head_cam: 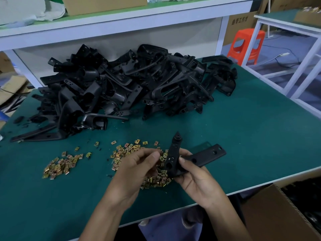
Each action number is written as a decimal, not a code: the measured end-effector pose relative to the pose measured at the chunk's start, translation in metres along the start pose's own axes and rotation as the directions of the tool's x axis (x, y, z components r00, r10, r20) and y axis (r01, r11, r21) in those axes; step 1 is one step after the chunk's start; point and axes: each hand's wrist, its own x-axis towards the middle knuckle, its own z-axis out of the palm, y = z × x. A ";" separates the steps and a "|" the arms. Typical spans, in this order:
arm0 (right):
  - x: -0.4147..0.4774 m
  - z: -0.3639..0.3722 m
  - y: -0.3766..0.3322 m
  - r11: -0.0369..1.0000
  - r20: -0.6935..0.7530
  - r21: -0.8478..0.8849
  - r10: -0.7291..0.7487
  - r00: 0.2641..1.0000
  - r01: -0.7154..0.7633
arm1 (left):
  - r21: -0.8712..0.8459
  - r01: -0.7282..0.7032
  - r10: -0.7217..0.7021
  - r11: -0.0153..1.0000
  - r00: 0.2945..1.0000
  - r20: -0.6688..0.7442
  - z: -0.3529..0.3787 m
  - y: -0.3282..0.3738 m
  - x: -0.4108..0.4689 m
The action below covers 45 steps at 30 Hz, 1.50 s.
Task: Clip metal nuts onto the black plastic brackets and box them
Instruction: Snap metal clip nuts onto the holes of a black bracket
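My right hand [194,173] grips a black plastic bracket [205,158] above the table's front edge, one arm of it pointing up and the other to the right. My left hand [139,168] pinches a small gold metal nut [162,159] right at the bracket's left edge. Under and around both hands lies a scatter of several gold nuts [152,181]. A second, smaller heap of nuts [60,166] sits to the left. A big pile of black brackets [132,84] covers the back of the green table [251,136].
An open cardboard box [274,214] with dark parts inside stands below the table's front right corner. A white shelf [121,16] with boxes runs along the back. At the right are an orange stool [245,44] and another white-framed table [295,25].
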 end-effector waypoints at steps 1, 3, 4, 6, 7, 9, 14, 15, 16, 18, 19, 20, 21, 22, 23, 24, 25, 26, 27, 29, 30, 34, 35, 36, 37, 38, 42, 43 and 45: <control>0.000 0.000 0.000 1.000 -0.005 0.009 0.001 1.000 -0.001 | -0.026 0.012 -0.012 1.000 1.000 0.008 0.002 0.000 -0.002; -0.001 0.000 -0.001 1.000 -0.014 0.011 0.002 1.000 -0.002 | -0.040 0.002 -0.002 0.999 1.000 0.025 0.005 -0.001 -0.005; -0.001 0.000 -0.001 1.000 -0.018 0.011 0.004 1.000 -0.004 | -0.039 -0.006 0.007 0.999 1.000 0.028 0.006 -0.002 -0.005; 0.000 -0.002 -0.001 1.000 -0.025 0.005 0.014 1.000 -0.014 | -0.051 -0.015 0.016 0.999 1.000 0.018 0.006 -0.002 -0.006; 0.000 -0.003 -0.002 1.000 -0.025 -0.008 0.020 0.999 -0.020 | -0.062 -0.012 0.013 0.998 1.000 0.014 0.006 -0.003 -0.006; 0.001 -0.003 -0.001 0.999 -0.022 -0.044 0.029 0.999 -0.030 | -0.095 -0.004 0.006 0.995 1.000 0.011 0.006 -0.002 -0.007; 0.000 -0.003 0.000 0.995 -0.013 -0.093 0.025 1.000 -0.026 | -0.174 0.021 -0.018 0.985 1.000 0.015 0.010 0.003 -0.011; 0.000 -0.002 0.000 0.995 -0.010 -0.099 0.022 1.000 -0.023 | -0.182 0.037 -0.036 0.983 0.999 0.011 0.011 0.003 -0.011; 0.000 -0.002 0.000 0.994 -0.012 -0.104 0.018 1.000 -0.019 | -0.187 0.056 -0.055 0.981 0.998 0.008 0.012 0.004 -0.011; -0.001 -0.002 0.000 0.993 -0.025 -0.120 0.009 1.000 -0.012 | -0.180 0.086 -0.086 0.980 0.996 0.006 0.012 0.007 -0.011; -0.002 -0.001 0.000 0.992 -0.031 -0.127 0.002 1.000 -0.006 | -0.167 0.097 -0.097 0.981 0.995 0.004 0.012 0.007 -0.011; -0.002 -0.001 0.000 0.992 -0.033 -0.129 -0.009 0.999 0.005 | -0.148 0.107 -0.109 0.983 0.994 -0.003 0.011 0.008 -0.010; -0.002 -0.001 0.001 0.992 -0.030 -0.127 -0.024 0.999 0.020 | -0.127 0.117 -0.120 0.985 0.993 -0.012 0.010 0.009 -0.010; -0.002 -0.001 0.001 0.992 -0.026 -0.124 -0.038 0.999 0.034 | -0.104 0.126 -0.129 0.987 0.991 -0.019 0.008 0.009 -0.010; -0.003 0.000 0.002 0.991 -0.024 -0.126 -0.048 0.999 0.045 | -0.075 0.135 -0.137 0.988 0.990 -0.020 0.007 0.009 -0.010; -0.003 0.000 0.003 0.989 -0.023 -0.139 -0.056 0.998 0.053 | -0.036 0.138 -0.139 0.990 0.990 -0.020 0.006 0.008 -0.011; -0.003 0.001 0.003 0.985 -0.023 -0.162 -0.064 0.998 0.060 | 0.003 0.139 -0.139 0.990 0.990 -0.021 0.005 0.007 -0.011; -0.003 0.001 0.004 0.980 -0.024 -0.185 -0.074 0.997 0.068 | 0.030 0.138 -0.137 0.990 0.990 -0.027 0.005 0.006 -0.011; -0.003 0.002 0.005 0.976 -0.027 -0.203 -0.087 0.996 0.080 | 0.043 0.136 -0.134 0.990 0.990 -0.035 0.004 0.005 -0.011; -0.002 0.003 0.006 0.972 -0.045 -0.210 -0.120 0.992 0.108 | 0.053 0.122 -0.121 0.991 0.992 -0.017 0.003 0.005 -0.009; -0.002 0.003 0.007 0.973 -0.058 -0.200 -0.127 0.990 0.113 | 0.059 0.114 -0.115 0.992 0.993 0.014 0.002 0.006 -0.006; -0.001 0.004 0.004 0.986 -0.054 -0.146 -0.088 0.995 0.079 | 0.406 -0.099 0.069 0.908 0.994 0.089 -0.005 0.004 0.029; -0.002 0.004 0.003 0.990 -0.054 -0.121 -0.077 0.996 0.070 | 0.595 -0.191 0.191 0.780 0.980 0.064 -0.007 0.003 0.044; -0.002 0.003 0.003 0.994 -0.067 -0.091 -0.069 0.995 0.063 | 0.756 -0.248 0.305 0.607 0.950 0.067 -0.009 0.002 0.058; -0.002 0.002 0.002 0.997 -0.089 -0.062 -0.059 0.994 0.054 | 0.855 -0.270 0.366 0.442 0.925 0.102 -0.011 0.000 0.071; -0.002 0.001 0.002 0.998 -0.112 -0.039 -0.051 0.992 0.046 | 0.907 -0.267 0.362 0.326 0.921 0.141 -0.013 -0.002 0.083; -0.001 -0.001 0.001 0.999 -0.141 -0.023 -0.031 0.990 0.028 | 0.939 -0.271 0.198 0.210 0.953 0.231 -0.019 -0.010 0.114; -0.001 -0.001 0.001 0.999 -0.134 -0.025 -0.030 0.990 0.027 | 0.937 -0.274 0.185 0.216 0.954 0.237 -0.020 -0.009 0.118; -0.001 0.000 0.001 1.000 -0.132 -0.023 -0.024 0.991 0.021 | 0.941 -0.260 0.134 0.216 0.963 0.235 -0.020 -0.005 0.123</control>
